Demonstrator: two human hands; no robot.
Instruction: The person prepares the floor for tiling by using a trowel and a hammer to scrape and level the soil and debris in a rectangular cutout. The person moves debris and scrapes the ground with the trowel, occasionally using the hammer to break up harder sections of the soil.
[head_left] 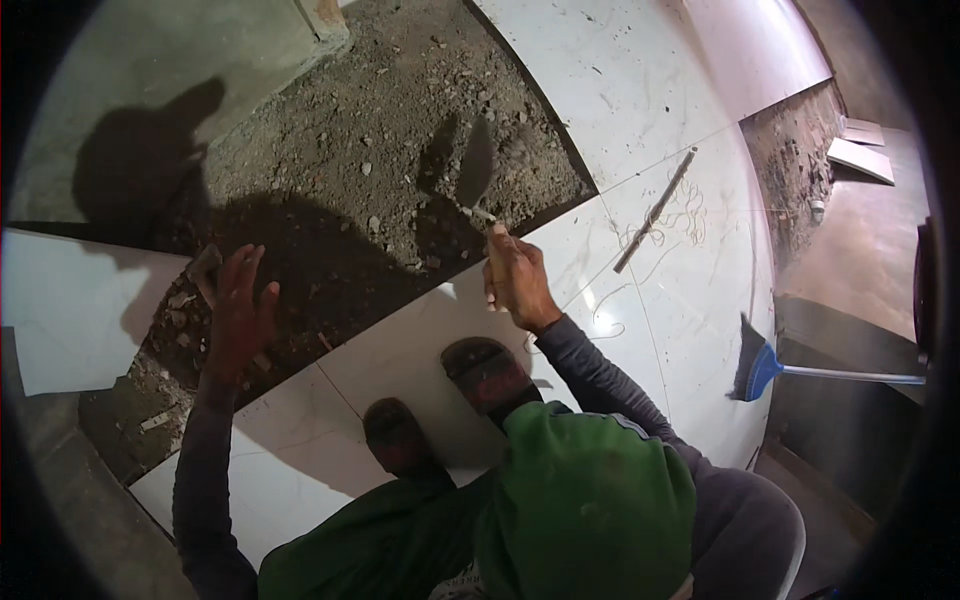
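Observation:
My right hand (517,279) is closed around the handle of a pointed trowel (477,163). Its blade is over the rough grey rubble (350,130) in the untiled patch of floor. My left hand (241,305) is in shadow at the left of this patch, fingers stretched out and thumb apart. Right beside its fingers is a brownish chunk (205,270); whether they touch it I cannot tell. A white floor tile (90,310) lies left of that hand, with broken bits along its edge.
Glossy white tiles (420,330) border the patch, under my sandalled feet (485,373). To the right lie a stick (655,212) with loose string (680,225) and a blue broom (765,372). Tile offcuts (860,160) lie farther off. A grey wall (170,90) stands at upper left.

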